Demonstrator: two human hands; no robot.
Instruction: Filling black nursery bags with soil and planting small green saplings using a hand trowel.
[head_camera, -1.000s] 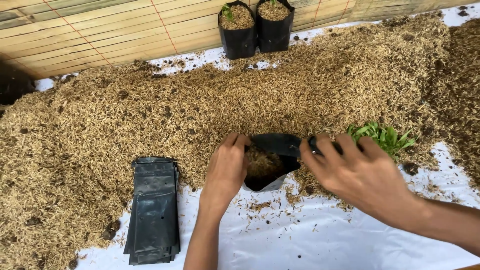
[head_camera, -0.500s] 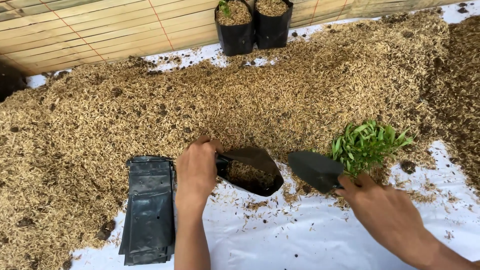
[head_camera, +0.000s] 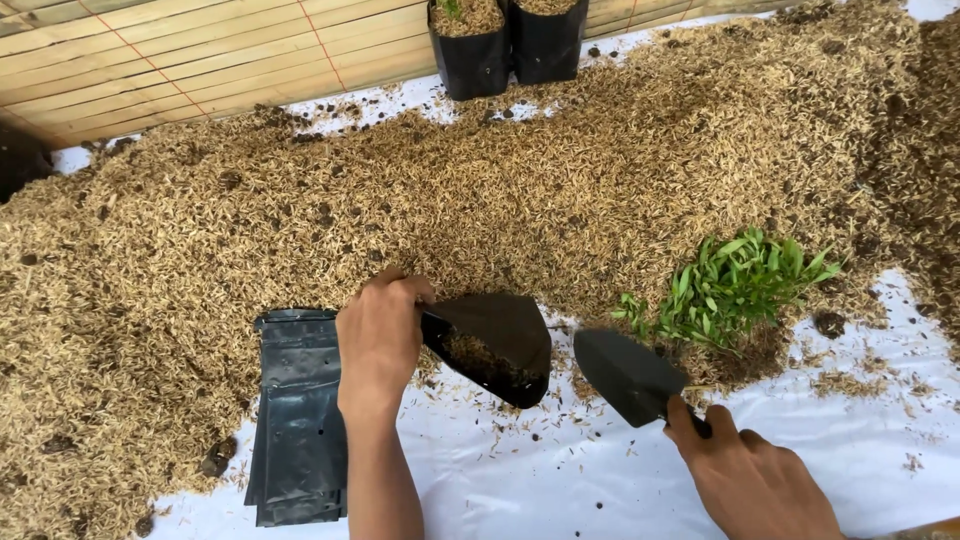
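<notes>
My left hand grips the rim of a small black plastic grow bag, tilted on its side with its mouth facing right and some husk mix inside. My right hand holds the handle of a black trowel, whose blade points up-left toward the bag's mouth, a short gap away. A bunch of green seedlings lies just right of the trowel at the edge of the big heap of rice husk.
A flat stack of black grow bags lies left of my left arm on the white sheet. Two filled black bags stand at the back by a bamboo wall. Dark soil lies at far right.
My right hand left the bag's rim, pulled back right and took up the trowel. My left hand shifted left, tilting the bag's mouth toward the trowel. The seedlings are now uncovered.
</notes>
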